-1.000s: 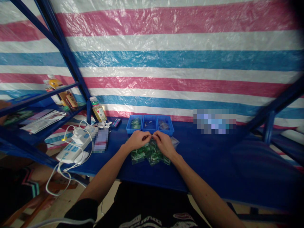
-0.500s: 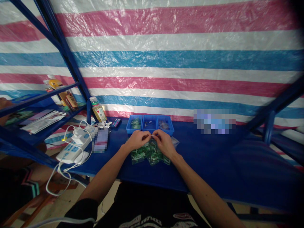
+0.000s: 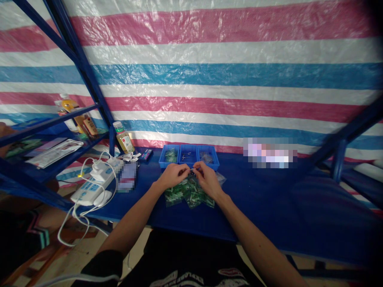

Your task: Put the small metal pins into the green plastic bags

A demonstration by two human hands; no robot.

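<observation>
My left hand and my right hand meet just in front of the trays, each with fingertips pinched. Between them runs a thin, pale, metallic-looking piece, too small to name, gripped from both ends. Beneath both hands lies a pile of small clear bags with green contents. Behind them stand three joined blue trays: the left tray holds greenish bags, the middle tray a few thin metal pieces, and the right tray clear plastic bags.
On the left of the blue table lie a white power strip with tangled cables and a blurred-out phone-like object. A capped bottle stands behind them. Blue frame posts rise at the left; a person's leg shows there.
Both hands stay over the bags with only slight finger movement. A little more of the thin piece shows between the fingertips. The blurred patch at the right has changed colour.
</observation>
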